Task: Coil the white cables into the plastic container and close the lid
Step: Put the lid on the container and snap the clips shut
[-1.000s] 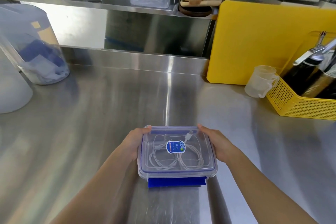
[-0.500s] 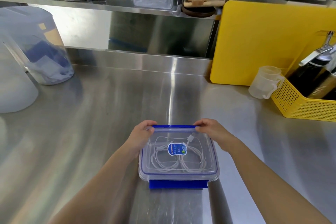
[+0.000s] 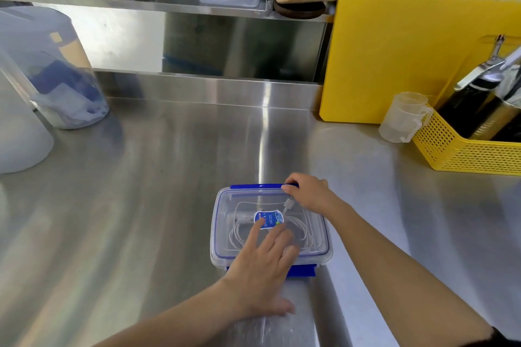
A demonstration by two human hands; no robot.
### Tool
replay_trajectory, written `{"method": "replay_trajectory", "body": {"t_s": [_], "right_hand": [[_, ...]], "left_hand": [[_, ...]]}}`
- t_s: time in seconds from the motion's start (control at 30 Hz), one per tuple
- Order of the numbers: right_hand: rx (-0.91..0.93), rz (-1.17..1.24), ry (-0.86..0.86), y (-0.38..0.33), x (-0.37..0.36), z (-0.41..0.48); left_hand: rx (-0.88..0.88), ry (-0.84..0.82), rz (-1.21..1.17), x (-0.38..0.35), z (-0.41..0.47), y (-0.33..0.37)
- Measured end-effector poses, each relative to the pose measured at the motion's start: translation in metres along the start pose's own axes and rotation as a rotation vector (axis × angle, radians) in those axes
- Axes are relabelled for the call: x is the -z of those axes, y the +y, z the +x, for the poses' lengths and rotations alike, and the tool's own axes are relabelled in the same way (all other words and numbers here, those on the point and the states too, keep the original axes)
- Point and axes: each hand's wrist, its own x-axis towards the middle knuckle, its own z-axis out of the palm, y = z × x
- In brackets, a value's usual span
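Lidded plastic container point(image 3: 271, 227) on the steel worktop point(image 3: 141, 191) — white cables point(image 3: 298, 229) coiled inside.
Left hand point(image 3: 263, 267) lies flat, fingers spread, on the lid point(image 3: 315, 236); right hand point(image 3: 308, 191) pinches the far blue clasp point(image 3: 255, 186) — near clasp point(image 3: 301, 270) beside the left hand.

container point(image 3: 324, 239): clear plastic, blue clips, on steel counter | lid point(image 3: 253, 196): on | cables point(image 3: 303, 229): white, coiled inside

The picture is bright. A shiny white streak of light runs down the steel counter point(image 3: 141, 191). The left hand point(image 3: 262, 270) looks a bit blurry and makes a soft shadow. The shelf point(image 3: 112, 3) bends near the edges.
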Motion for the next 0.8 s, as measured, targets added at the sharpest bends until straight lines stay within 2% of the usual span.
{"method": "replay_trajectory", "body": {"t_s": [0.07,0.13,0.2,0.4,0.7,0.8], "right_hand": [[-0.016,-0.072,0.012,-0.007,-0.003,0.003],[-0.020,-0.065,0.038,-0.009,-0.008,0.002],[-0.013,-0.065,0.050,-0.007,-0.010,-0.002],[0.018,-0.112,0.036,-0.005,-0.009,-0.006],[0.131,-0.195,-0.009,-0.020,-0.009,-0.004],[0.119,-0.203,-0.047,-0.019,-0.008,-0.003]], "left_hand": [[-0.016,-0.112,0.118,-0.005,0.000,0.004],[-0.014,-0.089,0.183,-0.007,0.001,0.003],[0.030,-0.087,0.115,-0.007,-0.003,0.001],[-0.081,0.105,0.186,-0.026,-0.013,0.000],[-0.100,0.307,0.144,-0.025,-0.003,-0.005],[-0.119,0.348,0.148,-0.026,0.008,-0.010]]}}
